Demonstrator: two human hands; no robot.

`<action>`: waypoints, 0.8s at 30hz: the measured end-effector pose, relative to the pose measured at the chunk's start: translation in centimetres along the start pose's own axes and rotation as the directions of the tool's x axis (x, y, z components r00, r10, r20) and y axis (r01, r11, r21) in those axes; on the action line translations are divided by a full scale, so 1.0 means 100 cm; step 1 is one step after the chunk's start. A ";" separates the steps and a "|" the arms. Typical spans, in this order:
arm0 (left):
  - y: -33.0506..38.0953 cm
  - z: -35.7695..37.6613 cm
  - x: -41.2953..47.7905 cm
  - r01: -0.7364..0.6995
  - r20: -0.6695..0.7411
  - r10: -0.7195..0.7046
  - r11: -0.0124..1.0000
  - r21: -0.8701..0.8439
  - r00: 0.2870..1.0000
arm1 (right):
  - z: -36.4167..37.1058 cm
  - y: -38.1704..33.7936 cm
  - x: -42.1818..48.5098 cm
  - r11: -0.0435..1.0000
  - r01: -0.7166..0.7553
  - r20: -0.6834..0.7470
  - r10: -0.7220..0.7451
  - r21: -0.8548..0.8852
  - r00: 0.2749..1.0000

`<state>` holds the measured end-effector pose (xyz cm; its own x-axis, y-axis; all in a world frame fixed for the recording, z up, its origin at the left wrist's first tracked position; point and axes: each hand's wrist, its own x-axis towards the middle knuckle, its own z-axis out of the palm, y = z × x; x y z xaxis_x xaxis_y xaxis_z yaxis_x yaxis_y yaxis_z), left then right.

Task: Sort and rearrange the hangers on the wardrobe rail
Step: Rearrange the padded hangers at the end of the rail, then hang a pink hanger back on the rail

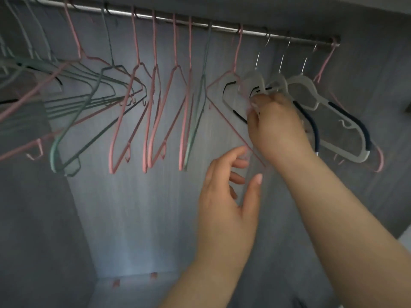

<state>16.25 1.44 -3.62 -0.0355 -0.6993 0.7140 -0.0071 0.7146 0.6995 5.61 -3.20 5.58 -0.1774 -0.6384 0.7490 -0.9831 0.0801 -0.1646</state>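
A metal wardrobe rail [222, 27] runs across the top, carrying several hangers. Pink wire hangers [153, 90] and grey-green ones [106, 70] hang left and middle. At the right hang three clear plastic hangers with dark pads [304, 90]. My right hand [275, 123] grips the top of the clear hangers just under their hooks. My left hand [226, 192] is below it, fingers relaxed and spread, beside the lower bar of a pink hanger [233, 132]; I cannot tell whether it touches it.
The grey wardrobe back wall [144, 218] lies behind the hangers. The left side wall [33, 218] stands close to a bunch of tilted hangers [26, 70]. One more pink hanger [327, 58] hangs at the rail's right end.
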 end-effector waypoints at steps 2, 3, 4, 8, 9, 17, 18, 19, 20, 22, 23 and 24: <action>0.001 -0.012 -0.004 -0.041 -0.049 0.043 0.998 0.041 0.998 | 0.001 -0.011 -0.007 0.984 0.087 -0.094 -0.072 0.159 0.993; 0.002 -0.018 -0.005 -0.053 -0.074 0.058 0.997 0.060 0.996 | 0.001 -0.019 -0.010 0.961 0.084 -0.091 -0.062 0.263 0.994; 0.003 -0.024 -0.005 -0.059 -0.099 0.066 0.995 0.075 0.993 | 0.001 -0.028 -0.013 0.928 0.045 -0.049 -0.029 0.370 0.998; -0.002 -0.043 0.001 -0.008 -0.131 0.022 0.994 0.110 0.991 | 0.009 -0.058 -0.010 0.745 -0.309 0.366 0.094 0.591 0.926; -0.004 -0.046 0.003 0.020 -0.116 -0.006 0.992 0.121 0.993 | 0.011 -0.063 -0.008 0.731 -0.368 0.434 0.109 0.574 0.894; -0.008 -0.052 0.017 0.092 -0.028 -0.089 0.984 0.155 0.996 | 0.040 -0.079 -0.008 0.544 -0.468 0.418 0.222 0.696 0.881; -0.007 -0.051 0.017 0.090 -0.028 -0.087 0.984 0.152 0.996 | 0.043 -0.077 -0.007 0.530 -0.454 0.386 0.240 0.717 0.891; -0.005 -0.050 0.017 0.087 -0.026 -0.084 0.985 0.152 0.996 | 0.043 -0.076 -0.007 0.516 -0.449 0.370 0.255 0.729 0.893; -0.004 -0.048 0.016 0.085 -0.024 -0.082 0.984 0.157 0.996 | 0.044 -0.073 -0.006 0.506 -0.438 0.350 0.264 0.743 0.899; -0.001 -0.047 0.014 0.054 -0.050 -0.046 0.983 0.173 0.998 | 0.044 -0.069 -0.006 0.482 -0.433 0.350 0.257 0.762 0.901; 0.001 -0.048 0.012 0.016 -0.087 0.002 0.979 0.202 0.996 | 0.043 -0.068 -0.006 0.470 -0.446 0.369 0.252 0.762 0.895; 0.003 -0.050 0.011 -0.028 -0.133 0.063 0.967 0.255 0.989 | 0.043 -0.066 -0.005 0.457 -0.459 0.386 0.249 0.762 0.888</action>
<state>21.22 0.85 -2.48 0.0969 -0.6491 0.7545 -0.2606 0.7151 0.6487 12.33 -6.74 3.50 -0.3853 -0.8423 0.3768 -0.3331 -0.2539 -0.9081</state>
